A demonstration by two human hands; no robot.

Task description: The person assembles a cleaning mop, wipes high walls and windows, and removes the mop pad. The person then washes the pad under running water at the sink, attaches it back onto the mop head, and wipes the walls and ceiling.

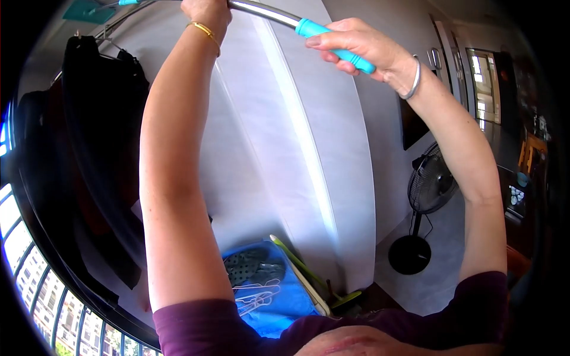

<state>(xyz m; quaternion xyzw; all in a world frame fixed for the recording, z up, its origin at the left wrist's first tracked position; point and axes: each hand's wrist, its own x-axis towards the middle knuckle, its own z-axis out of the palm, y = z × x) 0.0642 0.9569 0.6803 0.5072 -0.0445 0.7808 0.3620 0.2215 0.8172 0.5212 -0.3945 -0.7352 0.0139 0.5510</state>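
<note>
Both arms are raised toward the top of the view. My right hand (362, 47) is closed around the turquoise grip (335, 46) at the end of a shiny metal pole (267, 12). Further up the same pole, at the top edge, my left hand (206, 9) is wrapped round the metal part, its fingers partly cut off by the frame. The pole runs on to the upper left, where another turquoise piece (129, 2) shows. Dark clothes (104, 107) hang on hangers from a rail at the left, beside my left arm.
Below lies a blue container (285, 302) with wire hangers (258, 296) and a dark dotted item. A black standing fan (430, 184) is at the right. Barred windows (53, 296) are at the lower left. A white wall panel (297, 136) stands ahead.
</note>
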